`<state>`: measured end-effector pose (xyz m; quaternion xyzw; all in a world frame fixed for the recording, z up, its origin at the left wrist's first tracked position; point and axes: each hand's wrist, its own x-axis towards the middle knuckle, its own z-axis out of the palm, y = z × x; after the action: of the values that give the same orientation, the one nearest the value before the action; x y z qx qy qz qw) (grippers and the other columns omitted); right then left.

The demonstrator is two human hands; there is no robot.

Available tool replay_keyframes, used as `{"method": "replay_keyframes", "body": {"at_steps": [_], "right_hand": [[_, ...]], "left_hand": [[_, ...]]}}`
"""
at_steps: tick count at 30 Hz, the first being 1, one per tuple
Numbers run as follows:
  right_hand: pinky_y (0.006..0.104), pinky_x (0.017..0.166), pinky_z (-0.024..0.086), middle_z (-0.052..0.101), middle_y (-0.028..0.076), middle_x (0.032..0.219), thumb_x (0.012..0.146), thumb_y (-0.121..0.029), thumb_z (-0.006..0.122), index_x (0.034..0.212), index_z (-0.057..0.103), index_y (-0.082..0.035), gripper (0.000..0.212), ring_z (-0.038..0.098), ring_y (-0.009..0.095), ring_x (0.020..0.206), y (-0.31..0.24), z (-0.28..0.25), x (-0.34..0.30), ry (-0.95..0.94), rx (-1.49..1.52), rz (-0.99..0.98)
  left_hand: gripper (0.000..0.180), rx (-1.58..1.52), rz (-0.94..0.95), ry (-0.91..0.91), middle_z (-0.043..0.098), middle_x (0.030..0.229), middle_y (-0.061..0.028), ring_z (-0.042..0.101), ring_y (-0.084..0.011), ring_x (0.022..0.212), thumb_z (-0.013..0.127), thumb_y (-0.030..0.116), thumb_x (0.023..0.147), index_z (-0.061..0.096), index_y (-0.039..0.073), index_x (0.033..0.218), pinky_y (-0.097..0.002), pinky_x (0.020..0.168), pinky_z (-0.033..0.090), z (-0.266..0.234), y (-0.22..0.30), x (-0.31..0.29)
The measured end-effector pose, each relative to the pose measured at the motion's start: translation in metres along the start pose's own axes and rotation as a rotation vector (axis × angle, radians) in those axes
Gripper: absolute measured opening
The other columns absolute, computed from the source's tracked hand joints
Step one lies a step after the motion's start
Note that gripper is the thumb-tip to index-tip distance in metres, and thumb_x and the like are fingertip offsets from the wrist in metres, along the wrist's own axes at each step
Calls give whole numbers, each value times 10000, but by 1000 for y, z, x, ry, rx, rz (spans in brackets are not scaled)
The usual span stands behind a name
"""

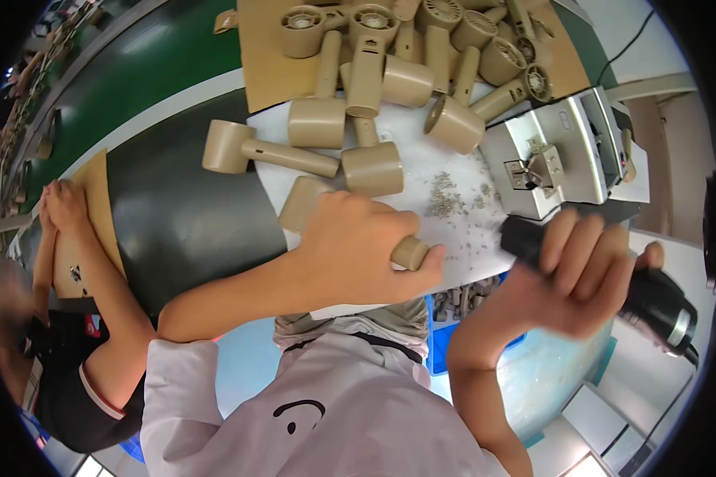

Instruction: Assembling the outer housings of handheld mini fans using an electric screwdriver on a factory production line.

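Observation:
My left hand (354, 246) is closed around the handle of a beige hair dryer (302, 203). The dryer's barrel lies beyond my knuckles, and its handle end pokes out by my thumb. To the right, my right hand (577, 274), slightly blurred, grips a black electric screwdriver (662, 306) with its cord trailing at the right. The screwdriver's dark front end points left toward the white sheet and is apart from the dryer. Small loose screws (445, 199) lie scattered on the white work sheet (473, 248) between my hands.
Several beige hair dryers (374, 168) are heaped on the sheet and on cardboard (274, 83) behind it. A silver screw feeder (577, 163) stands at the right. Below the table edge is a blue bin (439, 350) with small parts. At left sits another person, hands (65, 205) together.

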<state>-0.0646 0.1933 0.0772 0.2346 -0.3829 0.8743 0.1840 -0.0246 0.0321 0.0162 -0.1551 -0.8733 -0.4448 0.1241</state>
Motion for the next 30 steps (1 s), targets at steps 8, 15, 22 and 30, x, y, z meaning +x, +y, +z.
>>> {"method": "replay_keyframes", "body": {"at_steps": [8,15,22,30], "right_hand": [[303,478,416,444,48,578,789,82,601,1088,423,-15,361,429,118,493,16,-53,63,206,-838,-197],[272,485,389,405,9,592,819,62,577,1071,452,-43,300,386,86,489,29,-50,63,276,-801,-135],[213,485,345,351,-65,584,912,-14,444,1044,493,-71,152,348,29,469,-12,-13,7,44,89,191],[239,493,366,382,-31,591,929,-55,433,1086,459,-16,164,380,60,485,-7,9,-15,25,93,101]], "left_hand": [[372,-24,21,-56,393,401,-41,413,-234,344,760,259,661,477,89,490,-325,362,311,-7,-1,7],[470,-101,11,-71,455,412,-114,435,-305,350,634,340,818,478,52,481,-389,383,350,-9,-5,7],[330,-95,-1,-134,480,470,-58,472,-241,398,515,199,866,543,70,564,-341,410,354,-14,-7,5],[348,-59,1,-114,462,467,-62,450,-247,394,513,214,876,532,71,560,-345,408,347,-13,-7,3]]}}
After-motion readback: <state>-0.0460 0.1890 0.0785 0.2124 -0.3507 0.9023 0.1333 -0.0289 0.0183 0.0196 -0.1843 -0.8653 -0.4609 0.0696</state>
